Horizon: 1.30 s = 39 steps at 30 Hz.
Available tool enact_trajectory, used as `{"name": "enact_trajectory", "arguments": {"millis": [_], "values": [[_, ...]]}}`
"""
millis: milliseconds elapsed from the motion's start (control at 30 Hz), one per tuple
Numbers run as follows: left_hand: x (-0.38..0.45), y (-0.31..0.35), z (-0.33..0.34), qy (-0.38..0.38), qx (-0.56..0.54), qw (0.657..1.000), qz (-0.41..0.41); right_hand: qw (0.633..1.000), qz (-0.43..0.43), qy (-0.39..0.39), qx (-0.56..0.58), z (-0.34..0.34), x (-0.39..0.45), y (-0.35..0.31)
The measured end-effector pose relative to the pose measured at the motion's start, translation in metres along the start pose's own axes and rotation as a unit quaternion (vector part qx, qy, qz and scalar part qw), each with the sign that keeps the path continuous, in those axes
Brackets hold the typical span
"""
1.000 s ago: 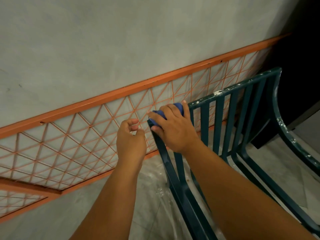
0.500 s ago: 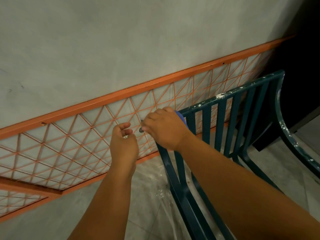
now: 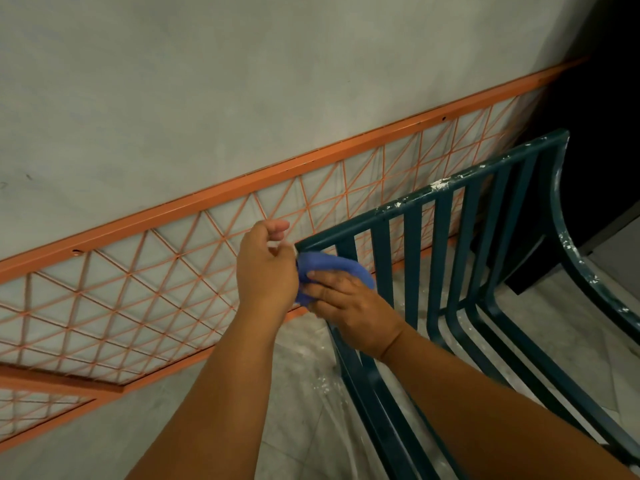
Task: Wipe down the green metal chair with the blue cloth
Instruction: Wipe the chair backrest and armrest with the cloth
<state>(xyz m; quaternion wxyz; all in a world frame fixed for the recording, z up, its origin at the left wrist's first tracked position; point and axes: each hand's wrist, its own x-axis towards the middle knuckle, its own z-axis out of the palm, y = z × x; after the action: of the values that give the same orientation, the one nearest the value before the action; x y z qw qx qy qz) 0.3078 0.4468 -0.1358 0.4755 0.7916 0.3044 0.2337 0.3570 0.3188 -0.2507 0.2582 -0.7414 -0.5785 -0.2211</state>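
The green metal chair [image 3: 446,220] stands at the right, its slatted back facing me, with white paint flecks on the top rail and right arm. A blue cloth [image 3: 332,266] is bunched against the left upright, just under the top-left corner. My right hand [image 3: 349,303] presses the cloth onto that upright, fingers spread over it. Next to it on the left, my left hand [image 3: 265,268] is curled, its fingertips at the chair corner and the cloth's edge; whether it grips the cloth I cannot tell.
A grey wall rises behind, carrying an orange metal lattice rail [image 3: 214,195] very near the chair's back. The floor [image 3: 294,393] is grey tile with white dust and a clear plastic sheet. A dark opening [image 3: 602,98] lies at the far right.
My right hand slid with the cloth from the chair's top-left corner down onto the left upright. My left hand moved right, closing in on the corner and the cloth.
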Motion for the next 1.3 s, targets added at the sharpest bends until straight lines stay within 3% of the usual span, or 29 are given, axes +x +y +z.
{"name": "enact_trajectory", "arguments": {"millis": [100, 167, 200, 267, 300, 333, 367, 467, 533, 600, 700, 767, 867, 933, 1033, 1133, 1300], "values": [[0.003, 0.007, 0.008, -0.04, 0.058, 0.995, 0.063, 0.994, 0.099, 0.012, 0.051, 0.001, -0.017, -0.017], [0.007, 0.01, 0.013, -0.073, 0.089, 0.988, 0.105, 0.949, 0.265, 0.095, 0.145, -0.01, -0.014, -0.033], [0.01, 0.01, 0.015, -0.089, 0.105, 0.983, 0.121, 0.886, 0.387, 0.158, 0.199, -0.018, -0.009, -0.04], [0.016, 0.01, 0.021, -0.118, 0.137, 0.974, 0.137, 0.703, 0.591, 0.285, 0.275, -0.033, 0.006, -0.046], [0.019, 0.01, 0.025, -0.135, 0.147, 0.97, 0.137, 0.639, 0.636, 0.335, 0.274, -0.039, 0.015, -0.045], [0.022, 0.01, 0.029, -0.152, 0.151, 0.968, 0.133, 0.613, 0.649, 0.365, 0.264, -0.043, 0.023, -0.044], [0.024, 0.01, 0.034, -0.168, 0.151, 0.965, 0.131, 0.619, 0.638, 0.375, 0.263, -0.046, 0.032, -0.042], [0.031, 0.01, 0.044, -0.196, 0.161, 0.959, 0.129, 0.751, 0.555, 0.273, 0.229, -0.034, 0.052, -0.041], [0.033, 0.008, 0.048, -0.192, 0.178, 0.957, 0.126, 0.812, 0.516, 0.196, 0.191, -0.019, 0.047, -0.04], [0.034, 0.008, 0.051, -0.163, 0.211, 0.953, 0.145, 0.818, 0.519, 0.167, 0.182, -0.012, 0.032, -0.035], [0.036, 0.013, 0.057, -0.107, 0.245, 0.945, 0.187, 0.763, 0.584, 0.185, 0.204, -0.024, 0.016, -0.03], [0.039, 0.016, 0.059, -0.074, 0.254, 0.941, 0.213, 0.743, 0.61, 0.228, 0.152, -0.04, 0.017, -0.026], [0.043, 0.011, 0.062, -0.027, 0.3, 0.931, 0.206, 0.769, 0.533, 0.34, 0.093, -0.065, 0.036, -0.018], [0.043, 0.008, 0.064, -0.01, 0.323, 0.935, 0.15, 0.811, 0.461, 0.352, 0.071, -0.075, 0.054, -0.007], [0.044, 0.011, 0.069, -0.002, 0.336, 0.939, 0.072, 0.895, 0.386, 0.216, -0.046, -0.072, 0.07, 0.02], [0.045, 0.014, 0.071, -0.006, 0.362, 0.931, 0.043, 0.927, 0.365, 0.026, -0.084, -0.057, 0.061, 0.04], [0.044, 0.015, 0.072, -0.008, 0.382, 0.923, 0.048, 0.948, 0.302, -0.02, -0.094, -0.068, 0.045, 0.069]]}}
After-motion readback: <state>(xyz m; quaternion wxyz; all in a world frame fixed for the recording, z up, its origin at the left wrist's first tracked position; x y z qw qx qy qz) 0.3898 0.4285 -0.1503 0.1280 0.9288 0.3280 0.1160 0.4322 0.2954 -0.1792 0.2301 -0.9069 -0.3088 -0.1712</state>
